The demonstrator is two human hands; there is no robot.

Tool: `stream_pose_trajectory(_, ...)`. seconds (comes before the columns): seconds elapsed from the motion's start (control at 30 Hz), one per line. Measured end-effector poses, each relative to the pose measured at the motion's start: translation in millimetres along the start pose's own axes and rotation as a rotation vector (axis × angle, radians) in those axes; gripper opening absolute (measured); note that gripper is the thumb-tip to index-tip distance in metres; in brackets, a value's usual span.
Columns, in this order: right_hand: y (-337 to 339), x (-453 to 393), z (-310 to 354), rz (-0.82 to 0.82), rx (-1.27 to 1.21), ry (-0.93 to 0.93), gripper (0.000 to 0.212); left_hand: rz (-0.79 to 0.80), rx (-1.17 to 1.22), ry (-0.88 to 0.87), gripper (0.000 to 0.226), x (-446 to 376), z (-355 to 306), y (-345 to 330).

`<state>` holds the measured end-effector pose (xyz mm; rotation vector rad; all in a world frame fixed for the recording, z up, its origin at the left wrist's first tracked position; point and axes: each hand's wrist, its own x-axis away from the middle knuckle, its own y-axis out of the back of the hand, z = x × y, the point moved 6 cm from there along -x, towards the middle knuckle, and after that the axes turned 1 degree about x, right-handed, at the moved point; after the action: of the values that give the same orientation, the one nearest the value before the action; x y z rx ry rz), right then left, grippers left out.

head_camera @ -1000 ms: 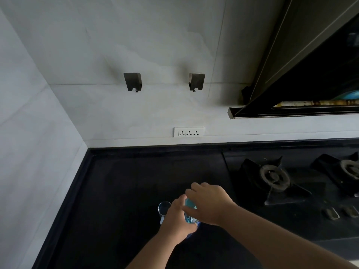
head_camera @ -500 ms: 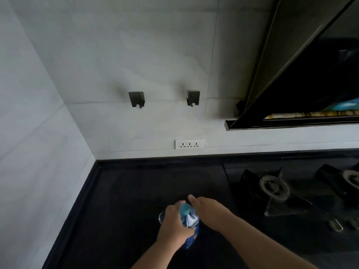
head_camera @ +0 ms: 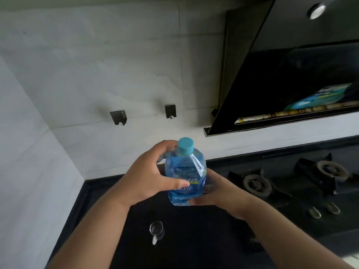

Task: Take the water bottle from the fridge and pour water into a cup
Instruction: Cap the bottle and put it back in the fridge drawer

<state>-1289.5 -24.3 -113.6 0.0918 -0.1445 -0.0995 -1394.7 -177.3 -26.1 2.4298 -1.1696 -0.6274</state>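
Note:
A clear water bottle (head_camera: 184,171) with a blue label and a light-blue cap is held upright in the air above the black counter (head_camera: 194,239). My left hand (head_camera: 147,175) wraps its left side, thumb across the label. My right hand (head_camera: 219,193) cups the bottle's lower right side and base. The cap is on. A small clear glass cup (head_camera: 156,230) with a handle stands on the counter below the bottle, nearer to me, and neither hand touches it.
A gas hob with two burners (head_camera: 254,184) takes up the counter's right side, with knobs (head_camera: 314,212) in front. A black range hood (head_camera: 291,74) hangs over it. Two metal hooks (head_camera: 118,117) are on the white tiled wall. A side wall closes the left.
Both hands have lifted the bottle up from the counter beside the cup. The right hand has shifted from the bottle's top to its lower side. The camera has tilted upward.

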Motion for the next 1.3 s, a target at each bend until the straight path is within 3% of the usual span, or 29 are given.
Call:
stream_pose_trajectory(0.17, 5.8, 33.6, 8.8, -0.172, -0.025, 0.030, 0.065, 0.090, 0.124, -0.044, 0.088, -5.7, -7.0, -15.4)
stream_pose_trajectory(0.3, 2.8, 70.2, 0.9, -0.368, -0.070, 0.014, 0.070, 0.266, 0.159, -0.090, 0.095, 0.7, -9.9, -39.8)
stream_pose_trajectory(0.5, -17.3, 143.0, -25.6, -0.611, -0.167, -0.048, 0.072, 0.504, 0.224, -0.183, 0.086, 12.4, -29.0, -85.0)
stream_pose_trajectory(0.73, -25.8, 276.9, -65.2, -0.996, -0.234, -0.159, 0.083, 0.828, 0.254, -0.279, 0.091, 44.5, -85.0, -196.8)
stream_pose_trajectory(0.87, -21.8, 357.3, -90.2, -1.200, -0.311, -0.156, 0.079, 0.976, 0.267, -0.342, 0.092, 70.2, -129.9, -270.5)
stream_pose_trajectory(1.3, -28.3, 614.1, -108.3, -1.721, -0.364, -0.182, 0.072, 1.324, 0.313, -0.629, 0.092, 182.7, -295.8, -486.5)
